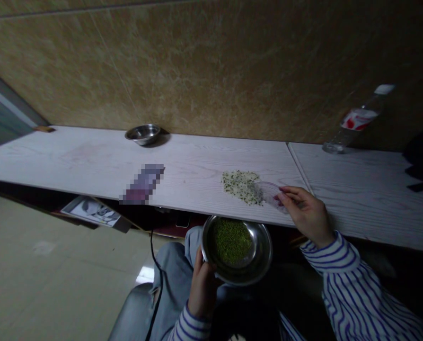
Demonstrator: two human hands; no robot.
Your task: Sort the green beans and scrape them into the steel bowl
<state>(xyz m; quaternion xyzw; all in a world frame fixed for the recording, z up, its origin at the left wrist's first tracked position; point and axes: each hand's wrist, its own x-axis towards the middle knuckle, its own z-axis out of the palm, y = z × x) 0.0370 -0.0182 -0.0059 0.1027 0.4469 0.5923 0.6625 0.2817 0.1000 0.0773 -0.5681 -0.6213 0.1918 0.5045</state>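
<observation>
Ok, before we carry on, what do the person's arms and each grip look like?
Each grip is a bare hand, the left hand and right hand both ungloved. The right sleeve is long, loose and white with blue stripes, ending in a striped cuff. The left sleeve matches, though mostly out of frame.

Pale wood-grain tabletop (197, 158) with a steel bowl (143, 135), a pixelated item (144, 183), scattered green-and-white grains (240, 184), a labelled bottle (358, 119).
</observation>
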